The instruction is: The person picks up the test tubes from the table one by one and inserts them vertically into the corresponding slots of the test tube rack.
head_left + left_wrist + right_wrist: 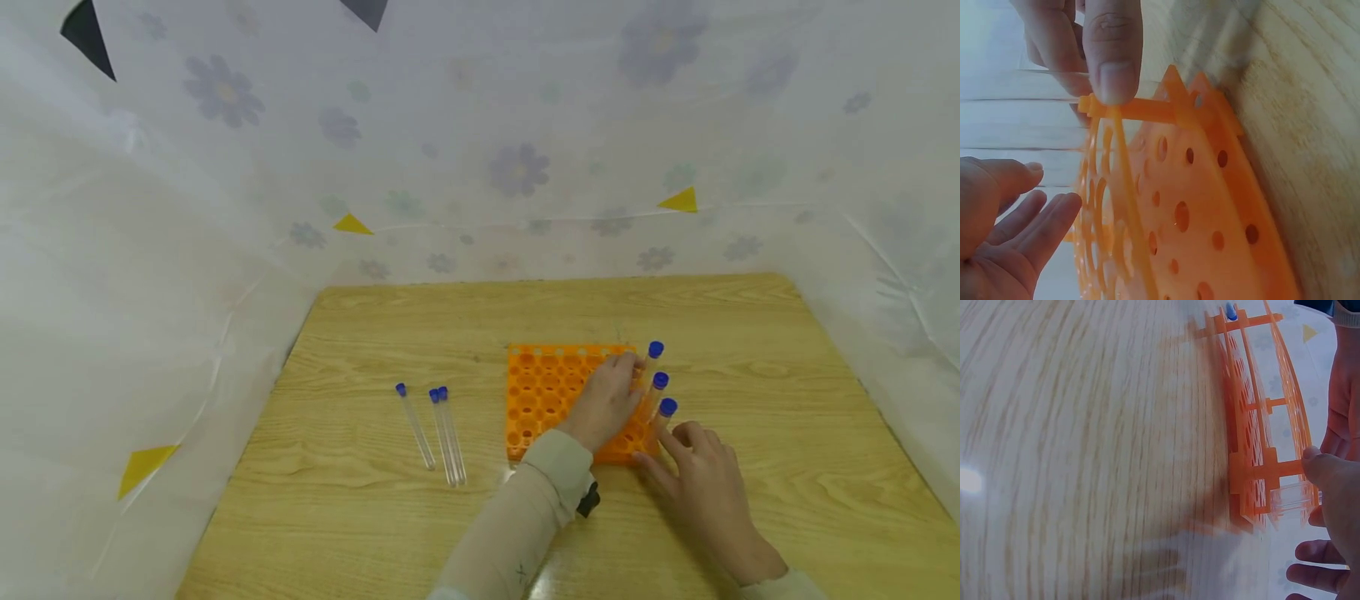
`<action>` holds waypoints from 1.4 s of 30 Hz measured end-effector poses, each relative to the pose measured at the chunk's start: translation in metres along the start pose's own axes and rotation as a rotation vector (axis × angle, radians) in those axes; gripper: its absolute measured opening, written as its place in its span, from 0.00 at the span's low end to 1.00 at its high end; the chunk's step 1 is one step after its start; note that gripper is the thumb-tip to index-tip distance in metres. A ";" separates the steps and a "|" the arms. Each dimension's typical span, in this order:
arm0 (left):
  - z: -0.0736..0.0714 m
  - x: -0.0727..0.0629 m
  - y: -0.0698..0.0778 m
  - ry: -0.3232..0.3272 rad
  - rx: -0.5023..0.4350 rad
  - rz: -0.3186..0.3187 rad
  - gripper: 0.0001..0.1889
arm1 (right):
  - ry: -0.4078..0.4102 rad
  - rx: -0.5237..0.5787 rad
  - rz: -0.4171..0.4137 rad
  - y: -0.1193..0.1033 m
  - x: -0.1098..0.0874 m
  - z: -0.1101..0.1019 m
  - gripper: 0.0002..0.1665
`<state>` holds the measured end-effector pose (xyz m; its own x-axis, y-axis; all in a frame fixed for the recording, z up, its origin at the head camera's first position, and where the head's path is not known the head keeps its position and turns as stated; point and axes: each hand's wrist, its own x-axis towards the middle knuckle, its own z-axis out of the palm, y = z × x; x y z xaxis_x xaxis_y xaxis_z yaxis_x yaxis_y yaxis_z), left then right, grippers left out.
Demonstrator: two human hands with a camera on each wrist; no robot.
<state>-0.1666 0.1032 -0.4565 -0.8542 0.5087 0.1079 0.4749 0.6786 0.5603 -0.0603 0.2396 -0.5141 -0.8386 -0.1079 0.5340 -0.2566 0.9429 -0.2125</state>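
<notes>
An orange test tube rack (528, 400) stands on the table, with three clear, blue-capped test tubes (660, 381) upright along its right side. My left hand (606, 400) is over the right part of the rack, close to these tubes. In the left wrist view, the left hand's thumb and fingers (1041, 231) are apart, with nothing between them. At the rack's near right corner my right hand (708, 479) grips the frame, thumb against the corner post and index finger beside the nearest tube. The right hand's other fingers (1319, 575) are loosely extended.
Three more blue-capped test tubes (415, 425) lie on the wooden table (337, 517) left of the rack. A pale, flower-patterned sheet (450, 125) with yellow triangles surrounds the table at the back and sides. A dark object (589, 498) shows by the left cuff.
</notes>
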 end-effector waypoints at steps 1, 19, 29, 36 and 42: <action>-0.001 0.000 0.000 -0.011 -0.005 -0.011 0.18 | 0.003 0.000 -0.003 0.000 0.000 0.000 0.31; -0.048 -0.026 -0.031 0.020 -0.296 -0.134 0.23 | -0.016 0.002 0.024 -0.004 0.000 -0.001 0.32; -0.077 -0.051 -0.057 0.184 -0.207 -0.115 0.23 | -0.024 -0.001 0.025 -0.006 0.001 -0.002 0.30; -0.088 -0.066 -0.072 0.219 -0.206 -0.177 0.23 | -0.034 -0.009 0.028 -0.004 0.001 -0.002 0.28; -0.100 -0.082 -0.089 0.262 -0.189 -0.219 0.23 | -0.043 0.002 0.037 -0.005 -0.001 -0.002 0.29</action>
<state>-0.1606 -0.0519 -0.4333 -0.9677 0.1937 0.1613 0.2489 0.6340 0.7322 -0.0578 0.2359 -0.5122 -0.8674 -0.0860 0.4901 -0.2254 0.9460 -0.2330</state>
